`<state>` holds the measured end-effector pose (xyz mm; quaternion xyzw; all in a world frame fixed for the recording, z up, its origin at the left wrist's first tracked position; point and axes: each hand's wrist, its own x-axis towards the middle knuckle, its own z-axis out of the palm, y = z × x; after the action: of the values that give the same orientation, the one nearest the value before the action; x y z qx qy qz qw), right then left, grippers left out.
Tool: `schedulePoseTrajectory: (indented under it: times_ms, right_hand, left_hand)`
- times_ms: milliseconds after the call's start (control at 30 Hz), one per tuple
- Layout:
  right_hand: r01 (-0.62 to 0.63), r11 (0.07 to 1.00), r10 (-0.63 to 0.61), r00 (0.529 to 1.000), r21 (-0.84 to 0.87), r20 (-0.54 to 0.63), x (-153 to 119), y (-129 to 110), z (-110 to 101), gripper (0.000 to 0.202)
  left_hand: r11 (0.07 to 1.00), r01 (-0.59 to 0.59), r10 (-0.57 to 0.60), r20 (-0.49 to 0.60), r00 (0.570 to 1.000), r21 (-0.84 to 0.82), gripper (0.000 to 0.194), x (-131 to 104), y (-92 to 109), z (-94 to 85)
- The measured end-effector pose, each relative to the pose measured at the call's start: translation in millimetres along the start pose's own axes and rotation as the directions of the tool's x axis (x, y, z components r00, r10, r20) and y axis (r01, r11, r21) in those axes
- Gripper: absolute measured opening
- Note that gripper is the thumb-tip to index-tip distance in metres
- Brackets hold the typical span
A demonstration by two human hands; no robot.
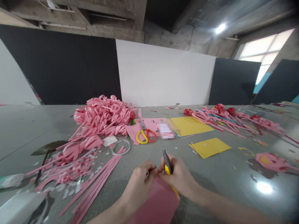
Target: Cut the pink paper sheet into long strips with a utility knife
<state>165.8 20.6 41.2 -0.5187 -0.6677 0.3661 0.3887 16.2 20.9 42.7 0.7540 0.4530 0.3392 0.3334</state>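
Note:
A pink sheet (156,202) hangs below my hands at the lower middle. My left hand (140,180) is closed, its fingers pinching the sheet's upper edge. Against those fingertips, my right hand (178,179) is also closed, with a yellow-and-black tool that looks like a utility knife (168,163) held in it. Its dark end points up and away, and yellow shows again below the palm. The fingertips of both hands meet, and they partly hide what lies between them.
Ahead lie scissors (142,137), a phone (166,130) and yellow sheets (211,147). At left are a tape roll (121,147), pink strips (98,186), paper scraps and a heap of pink looped paper (105,113). Pink and red paper flowers (217,115) lie right. Panels (163,74) stand behind.

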Motion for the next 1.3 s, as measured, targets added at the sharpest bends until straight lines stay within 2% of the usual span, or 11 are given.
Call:
schedulePoseTrajectory:
  times_ms: [233, 367, 500, 667, 867, 1000, 1100, 1300]
  right_hand:
    - [-0.035, 0.999, 0.035, 0.999, 0.029, 0.017, 3, -2, -4, 0.015]
    - [-0.071, 0.995, 0.071, 0.997, 0.075, -0.007, 6, -4, -10, 0.015]
    - [-0.095, 0.995, 0.095, 0.996, 0.043, 0.005, 11, 1, -14, 0.015]
    - [-0.078, 0.993, 0.068, 0.992, 0.088, 0.104, 14, 12, -14, 0.024]
    - [-0.089, 0.993, 0.077, 0.984, 0.073, 0.163, 10, 10, -9, 0.025]
    - [-0.074, 0.997, 0.069, 0.986, 0.025, 0.155, 7, 8, -7, 0.024]
    - [-0.039, 0.999, 0.035, 0.988, 0.021, 0.148, 6, 7, -6, 0.023]
    - [0.016, 1.0, -0.019, 0.99, 0.022, 0.142, 5, 5, -4, 0.02]
  left_hand:
    - [0.988, 0.126, -0.12, 0.07, 0.99, -0.086, 0.023, 7, 0, -8.8]
    - [0.994, 0.102, -0.094, 0.147, 0.985, -0.042, 0.019, 12, -4, -18.2]
    - [0.997, 0.08, -0.078, 0.143, 0.987, -0.008, 0.016, 16, -12, -21.9]
    - [0.995, 0.098, -0.092, 0.153, 0.984, -0.032, 0.019, 17, -14, -20.8]
    - [0.991, 0.105, -0.09, 0.169, 0.981, -0.081, 0.028, 14, -9, -15.1]
    - [0.986, 0.137, -0.117, 0.189, 0.975, -0.095, 0.03, 14, -10, -12.4]
    - [0.985, 0.151, -0.136, 0.163, 0.977, -0.086, 0.027, 13, -10, -11.1]
    - [0.961, 0.197, -0.17, 0.146, 0.975, -0.196, 0.027, 12, -13, -5.8]
